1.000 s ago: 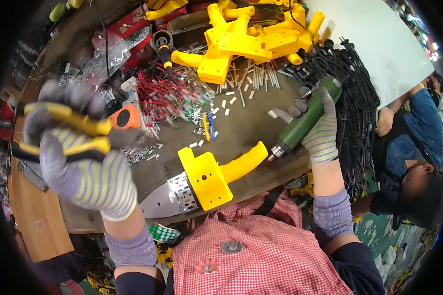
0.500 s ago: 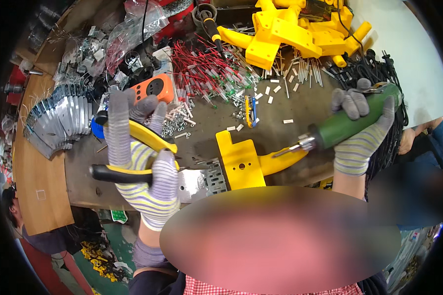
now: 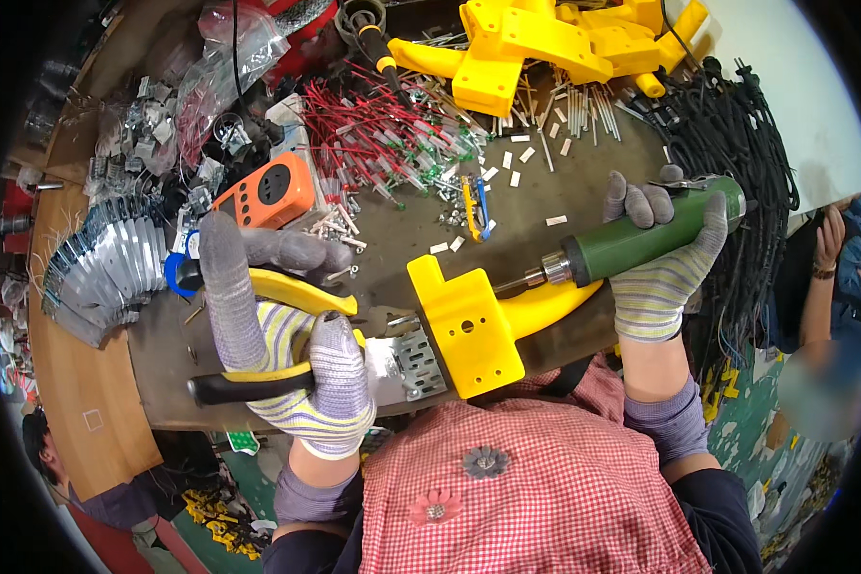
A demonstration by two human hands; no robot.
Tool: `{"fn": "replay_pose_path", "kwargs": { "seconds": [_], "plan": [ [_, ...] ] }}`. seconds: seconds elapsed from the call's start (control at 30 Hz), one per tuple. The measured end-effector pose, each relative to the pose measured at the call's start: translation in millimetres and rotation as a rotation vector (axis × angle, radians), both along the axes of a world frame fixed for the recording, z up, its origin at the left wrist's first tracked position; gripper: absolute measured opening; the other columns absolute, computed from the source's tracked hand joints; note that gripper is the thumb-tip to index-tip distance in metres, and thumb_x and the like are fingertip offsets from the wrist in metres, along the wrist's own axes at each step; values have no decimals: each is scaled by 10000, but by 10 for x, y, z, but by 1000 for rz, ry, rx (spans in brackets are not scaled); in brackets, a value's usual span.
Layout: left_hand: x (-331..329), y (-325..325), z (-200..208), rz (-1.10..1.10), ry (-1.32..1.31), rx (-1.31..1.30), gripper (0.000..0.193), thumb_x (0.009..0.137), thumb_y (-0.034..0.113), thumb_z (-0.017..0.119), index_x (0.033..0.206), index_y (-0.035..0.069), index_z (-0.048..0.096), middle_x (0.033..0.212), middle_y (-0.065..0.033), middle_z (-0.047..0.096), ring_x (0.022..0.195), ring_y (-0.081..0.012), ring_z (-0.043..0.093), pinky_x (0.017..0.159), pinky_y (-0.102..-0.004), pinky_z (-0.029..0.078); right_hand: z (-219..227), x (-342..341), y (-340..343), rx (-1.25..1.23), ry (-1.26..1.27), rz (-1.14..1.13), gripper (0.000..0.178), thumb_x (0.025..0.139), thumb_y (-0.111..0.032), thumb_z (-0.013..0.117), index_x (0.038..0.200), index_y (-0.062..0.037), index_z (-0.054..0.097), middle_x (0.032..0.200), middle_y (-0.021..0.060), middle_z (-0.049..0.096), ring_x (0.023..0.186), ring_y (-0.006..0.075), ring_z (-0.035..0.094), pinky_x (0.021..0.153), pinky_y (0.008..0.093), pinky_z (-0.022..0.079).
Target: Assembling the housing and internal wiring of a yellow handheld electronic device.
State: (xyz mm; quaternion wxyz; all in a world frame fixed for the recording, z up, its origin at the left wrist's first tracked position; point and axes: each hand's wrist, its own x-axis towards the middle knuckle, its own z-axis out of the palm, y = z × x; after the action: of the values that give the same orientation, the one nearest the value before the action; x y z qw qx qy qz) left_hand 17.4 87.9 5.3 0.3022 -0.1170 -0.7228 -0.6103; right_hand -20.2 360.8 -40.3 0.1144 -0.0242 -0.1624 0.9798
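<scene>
My left hand (image 3: 292,411), in a striped grey-tipped glove, holds pliers with yellow-and-black handles (image 3: 306,290); their jaws are mostly hidden by my fingers. My gloved right hand (image 3: 665,287) is wrapped round a green power screwdriver (image 3: 622,241), pointing left. Its bit (image 3: 518,283) lies over or beside the top right of a yellow plastic housing (image 3: 469,335) with a curved handle; contact I cannot tell. At the housing's left side sits a slotted metal plate (image 3: 417,364), with a shiny metal sheet (image 3: 383,371) beside my left thumb.
Behind lie red-wired parts (image 3: 364,124), an orange box (image 3: 273,191), blue and yellow cutters (image 3: 476,206) and stacked yellow housings (image 3: 536,48). Metal plates (image 3: 105,268) fan out at left. Black cables (image 3: 737,134) hang at right, near another person's hand (image 3: 829,239).
The screwdriver has moved left and its bit now reaches the yellow housing's upper right edge. My left fingers have bent over toward the right, still around the pliers. The view has shifted.
</scene>
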Motion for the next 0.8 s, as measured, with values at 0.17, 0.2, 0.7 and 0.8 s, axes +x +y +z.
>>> {"fn": "replay_pose_path", "kwargs": {
  "seconds": [0.17,0.2,0.7,0.8],
  "plan": [
    [-68,82,-9,-23,172,-15,609,911,189,624,1445,-24,422,1010,-145,582,774,-221,602,691,-341,535,-17,-24,-9,-30,-59,-1,429,928,-461,626,1062,-56,584,684,1,395,649,180,426,1114,492,382],
    [-67,98,-29,-32,173,10,603,917,206,626,1443,-12,429,993,-125,554,751,-199,576,664,-324,509,-22,-34,-22,-27,-60,2,429,928,-461,626,1062,-56,584,684,1,395,649,180,426,1114,492,382],
    [-59,153,-162,-93,204,162,519,971,298,623,1420,79,481,852,8,371,625,-71,412,502,-225,359,-186,-69,-41,-108,-29,76,219,888,-156,681,1035,-30,580,685,-25,431,610,138,463,1101,455,440],
    [-50,144,-178,-102,203,183,524,973,297,625,1426,80,476,842,10,371,623,-73,409,504,-225,360,-179,-63,-56,-137,-73,47,221,887,-158,684,1035,-31,581,686,-27,426,609,137,464,1106,451,436]
  ]
}}
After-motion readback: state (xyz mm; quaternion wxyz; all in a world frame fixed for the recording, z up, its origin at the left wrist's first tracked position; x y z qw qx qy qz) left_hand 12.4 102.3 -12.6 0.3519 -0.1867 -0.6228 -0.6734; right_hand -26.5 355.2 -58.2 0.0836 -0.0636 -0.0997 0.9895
